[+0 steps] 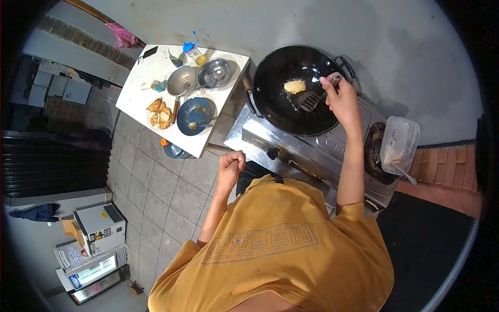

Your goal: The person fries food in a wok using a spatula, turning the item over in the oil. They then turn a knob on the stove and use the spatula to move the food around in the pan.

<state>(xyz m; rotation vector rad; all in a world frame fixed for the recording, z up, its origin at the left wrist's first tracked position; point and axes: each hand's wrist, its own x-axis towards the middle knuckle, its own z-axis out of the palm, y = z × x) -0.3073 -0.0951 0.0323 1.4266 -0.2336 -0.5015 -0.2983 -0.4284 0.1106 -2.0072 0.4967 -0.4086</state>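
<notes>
My right hand (343, 101) is wrapped round the handle of a slotted spatula (310, 101). The spatula's blade rests low inside a black wok (280, 114), just beside a golden piece of fried food (294, 87) lying in shiny oil. The wok, with a loop handle on each side, sits on a steel gas stove (270, 138). My left hand (232, 162) hangs in front of my body near the stove's front edge, fingers curled into a loose fist with nothing seen in it.
A white table (140, 93) left of the stove carries fried pieces (160, 113), a blue bowl (189, 127), metal bowls (213, 73) and a blue-capped bottle (193, 52). On the stove's right stands a clear plastic tub (400, 140) with a spoon (406, 176).
</notes>
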